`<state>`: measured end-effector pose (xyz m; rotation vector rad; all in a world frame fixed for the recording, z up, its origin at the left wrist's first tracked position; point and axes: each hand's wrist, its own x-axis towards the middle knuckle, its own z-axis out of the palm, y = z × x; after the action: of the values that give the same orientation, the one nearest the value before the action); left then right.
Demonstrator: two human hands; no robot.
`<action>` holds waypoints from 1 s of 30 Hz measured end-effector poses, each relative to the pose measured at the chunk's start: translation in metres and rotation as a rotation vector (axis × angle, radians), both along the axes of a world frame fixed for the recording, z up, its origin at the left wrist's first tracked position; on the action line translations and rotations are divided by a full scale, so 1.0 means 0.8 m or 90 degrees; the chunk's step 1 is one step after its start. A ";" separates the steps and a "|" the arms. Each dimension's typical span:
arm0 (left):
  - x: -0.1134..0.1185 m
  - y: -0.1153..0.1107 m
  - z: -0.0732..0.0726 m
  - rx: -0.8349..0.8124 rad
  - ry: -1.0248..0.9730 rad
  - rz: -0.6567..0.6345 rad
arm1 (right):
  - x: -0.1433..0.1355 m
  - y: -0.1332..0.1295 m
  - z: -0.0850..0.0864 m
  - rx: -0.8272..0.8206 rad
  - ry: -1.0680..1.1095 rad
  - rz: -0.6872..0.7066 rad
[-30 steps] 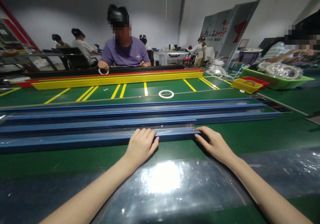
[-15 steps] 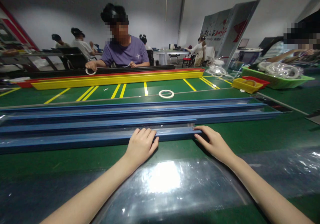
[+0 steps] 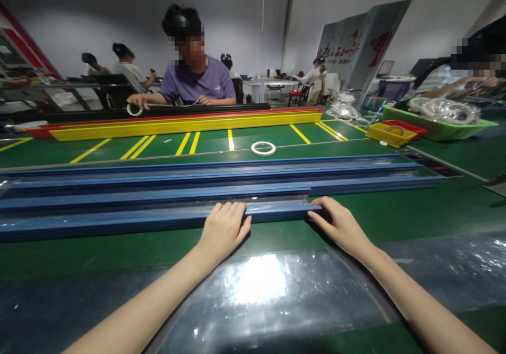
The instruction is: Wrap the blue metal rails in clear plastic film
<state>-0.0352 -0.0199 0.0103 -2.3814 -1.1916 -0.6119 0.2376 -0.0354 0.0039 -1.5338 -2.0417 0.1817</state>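
A long blue channel strip (image 3: 158, 224) lies nearest me on the green table, with clear film along its inside. My left hand (image 3: 226, 226) is wrapped over it, fingers on the far side and thumb along the near side. At the strip's right end, my right hand (image 3: 331, 218) pinches the edge between thumb and fingers. More blue channel strips (image 3: 356, 183) lie parallel just beyond, also lined with clear film. A wide sheet of clear plastic film (image 3: 308, 285) spreads under my forearms and reflects a bright light.
A white tape roll (image 3: 263, 148) lies past the blue strips. Yellow (image 3: 190, 126), red and black strips lie farther back, before a co-worker (image 3: 197, 79) holding another roll. At right stand a yellow tray (image 3: 389, 136) and a green basket (image 3: 438, 127) of wrapped rolls.
My right hand's fingertips have shifted slightly right at the strip's end; my left hand stays put. Across the table, the co-worker's hand with the roll has moved left.
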 end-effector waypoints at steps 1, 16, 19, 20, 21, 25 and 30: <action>0.000 0.000 0.000 0.000 0.000 0.000 | 0.000 0.000 0.000 -0.001 0.002 0.002; 0.000 0.001 0.000 -0.005 -0.009 0.015 | 0.004 0.002 -0.004 0.017 0.001 -0.008; 0.000 0.001 -0.001 -0.009 -0.015 0.016 | 0.004 0.003 -0.004 0.021 0.006 -0.023; 0.000 0.001 -0.001 -0.009 -0.018 0.016 | 0.004 0.004 -0.004 0.022 0.009 -0.030; 0.000 0.001 -0.001 -0.009 -0.020 0.016 | 0.004 0.004 -0.004 0.022 0.013 -0.037; -0.001 0.000 -0.002 -0.011 -0.023 0.014 | 0.004 0.006 -0.003 0.022 0.052 -0.051; -0.002 0.001 -0.003 -0.006 -0.020 0.016 | 0.004 0.007 -0.003 0.023 0.080 -0.064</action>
<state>-0.0369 -0.0192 0.0081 -2.3690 -1.2397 -0.6396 0.2411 -0.0300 0.0017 -1.5589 -1.8555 0.1963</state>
